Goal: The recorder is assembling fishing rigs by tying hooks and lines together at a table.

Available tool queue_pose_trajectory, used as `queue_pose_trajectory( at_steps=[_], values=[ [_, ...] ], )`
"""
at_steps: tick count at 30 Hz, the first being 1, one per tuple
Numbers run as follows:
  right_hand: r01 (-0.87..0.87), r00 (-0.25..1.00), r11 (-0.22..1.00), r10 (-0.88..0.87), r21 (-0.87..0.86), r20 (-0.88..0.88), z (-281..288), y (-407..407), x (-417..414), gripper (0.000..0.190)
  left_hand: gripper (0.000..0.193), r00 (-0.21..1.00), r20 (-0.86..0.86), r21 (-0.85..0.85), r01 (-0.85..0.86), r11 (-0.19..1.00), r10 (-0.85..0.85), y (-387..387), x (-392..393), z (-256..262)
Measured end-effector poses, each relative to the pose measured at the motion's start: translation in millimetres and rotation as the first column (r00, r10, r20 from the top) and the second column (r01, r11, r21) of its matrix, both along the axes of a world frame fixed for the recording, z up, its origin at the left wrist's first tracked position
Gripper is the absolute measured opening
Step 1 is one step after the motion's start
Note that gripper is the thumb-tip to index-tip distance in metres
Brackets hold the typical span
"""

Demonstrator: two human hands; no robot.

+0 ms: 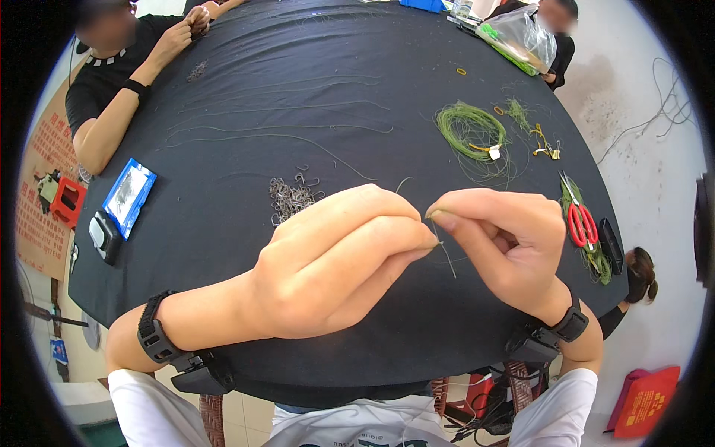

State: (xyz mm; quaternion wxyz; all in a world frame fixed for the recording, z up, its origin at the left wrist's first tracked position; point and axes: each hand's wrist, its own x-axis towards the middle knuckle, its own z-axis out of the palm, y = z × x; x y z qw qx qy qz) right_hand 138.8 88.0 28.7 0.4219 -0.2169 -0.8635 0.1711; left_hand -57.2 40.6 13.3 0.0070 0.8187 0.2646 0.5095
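Observation:
My left hand [346, 262] pinches a thin green fishing line [450, 264] near its short end, which sticks out below the fingertips. Whether a hook is also between those fingers is hidden. Close by on the right, my right hand [503, 240] grips the same line between thumb and forefinger. The two sets of fingertips are almost touching, above the black tablecloth [357, 357]. Beyond my left knuckles lies a pile of dark metal fish hooks [290, 195], partly covered by the hand. Several cut lengths of line [279, 127] stretch across the cloth farther off.
A coil of green line [469, 131] lies at the right, near red-handled scissors [581, 223] on another green bundle. At the left are a blue packet [129, 195] and a black-and-white device [105, 237]. People [100, 95] sit at the far left and far right.

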Motion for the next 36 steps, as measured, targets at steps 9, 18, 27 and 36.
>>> queue_pose_trajectory(
  at_steps=[9,18,27,36],
  values=[
    [-0.136,0.991,0.984,0.135,-0.118,-0.015,-8.6,-0.2,-4.9,0.013,0.021,0.999,0.017,0.005,-0.039,0.999,0.039,-1.0,-1.9,2.1],
    [-0.147,0.982,0.960,0.113,0.237,0.151,0.9,-9.9,-3.0,0.018,0.020,0.995,-0.013,0.091,-0.096,0.991,0.098,4.4,-1.3,-3.5],
    [0.003,1.000,0.973,-0.006,0.230,0.014,3.2,2.9,0.3,0.014,0.022,0.998,-0.045,0.094,-0.040,0.995,0.045,2.9,0.3,-1.8],
    [-0.038,0.999,0.976,0.034,-0.216,-0.021,-5.8,2.2,-3.1,0.010,0.019,0.999,-0.021,0.006,-0.048,0.999,0.048,3.2,-2.4,-2.6]
  ],
)
